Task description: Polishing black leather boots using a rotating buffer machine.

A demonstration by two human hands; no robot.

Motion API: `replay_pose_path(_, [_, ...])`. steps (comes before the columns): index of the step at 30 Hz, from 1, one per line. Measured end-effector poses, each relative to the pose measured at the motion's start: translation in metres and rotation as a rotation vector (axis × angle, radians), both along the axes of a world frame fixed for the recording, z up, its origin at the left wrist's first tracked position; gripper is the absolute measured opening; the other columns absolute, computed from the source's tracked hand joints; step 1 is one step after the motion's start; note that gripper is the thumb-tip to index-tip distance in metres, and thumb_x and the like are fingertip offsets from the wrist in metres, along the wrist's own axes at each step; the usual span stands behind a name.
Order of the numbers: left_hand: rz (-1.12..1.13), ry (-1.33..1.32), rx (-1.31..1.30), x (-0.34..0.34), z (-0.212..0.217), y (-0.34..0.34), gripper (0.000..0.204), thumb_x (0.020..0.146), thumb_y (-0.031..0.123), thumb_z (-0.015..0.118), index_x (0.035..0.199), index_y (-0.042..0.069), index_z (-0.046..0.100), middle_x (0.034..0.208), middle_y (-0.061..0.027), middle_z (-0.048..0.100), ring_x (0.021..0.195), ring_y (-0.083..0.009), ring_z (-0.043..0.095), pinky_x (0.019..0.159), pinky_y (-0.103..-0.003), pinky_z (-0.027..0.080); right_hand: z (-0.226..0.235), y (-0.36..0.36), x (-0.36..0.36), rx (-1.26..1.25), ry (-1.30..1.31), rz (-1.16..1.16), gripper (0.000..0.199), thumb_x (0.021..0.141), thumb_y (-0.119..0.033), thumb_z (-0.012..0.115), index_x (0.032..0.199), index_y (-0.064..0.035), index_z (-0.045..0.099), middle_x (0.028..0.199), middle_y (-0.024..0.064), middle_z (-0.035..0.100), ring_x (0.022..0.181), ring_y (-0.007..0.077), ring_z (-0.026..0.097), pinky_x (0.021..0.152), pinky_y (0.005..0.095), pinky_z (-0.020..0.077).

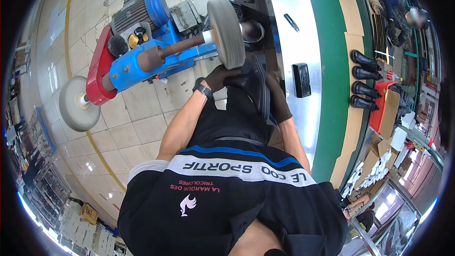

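Glossy black leather boot (253,85); fuzzy cloth buffing wheel (226,32); shiny metal bench (289,42).

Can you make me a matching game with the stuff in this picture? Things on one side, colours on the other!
Things:
1. motor
2. belt guard
3. boot in the hands
4. floor line

Colours:
A. red
B. yellow
C. blue
D. black

Pairs: 1-C, 2-A, 3-D, 4-B
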State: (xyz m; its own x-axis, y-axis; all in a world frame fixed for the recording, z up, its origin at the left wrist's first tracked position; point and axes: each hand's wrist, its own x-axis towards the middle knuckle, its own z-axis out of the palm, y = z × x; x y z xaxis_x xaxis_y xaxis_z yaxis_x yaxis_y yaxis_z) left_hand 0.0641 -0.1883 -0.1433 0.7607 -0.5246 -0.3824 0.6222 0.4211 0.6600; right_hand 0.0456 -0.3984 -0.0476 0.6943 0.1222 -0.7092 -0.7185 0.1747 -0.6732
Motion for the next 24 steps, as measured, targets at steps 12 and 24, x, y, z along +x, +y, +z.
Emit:
replay_pose_path(12, [0.057, -0.057, 0.083, -0.034, 0.047, 0.022, 0.036, 0.083, 0.013, 0.058, 0.116, 0.0, 0.049, 0.103, -0.0049, 0.059, 0.094, -0.0114, 0.055, 0.082, -0.026, 0.046, 0.029, -0.002, -0.016, -0.154, -0.224, 0.291, 0.074, 0.065, -0.015, 0.056, 0.133, 0.0018, 0.033, 0.126, 0.017, 0.045, 0.111, 0.0229, 0.047, 0.095, 0.0311, 0.0358])
replay_pose_path(24, [0.014, -0.409, 0.514, -0.009, -0.01, 0.072, 0.027, 0.08, 0.001, 0.051, 0.106, 0.001, 0.058, 0.1, -0.0093, 0.062, 0.089, -0.0149, 0.061, 0.074, -0.026, 0.051, 0.005, 0.076, 0.018, 0.34, 0.159, -0.061, 0.043, 0.085, -0.033, 0.043, 0.116, -0.0036, 0.049, 0.099, 0.0084, 0.059, 0.086, 0.0158, 0.059, 0.071, 0.0238, 0.0475])
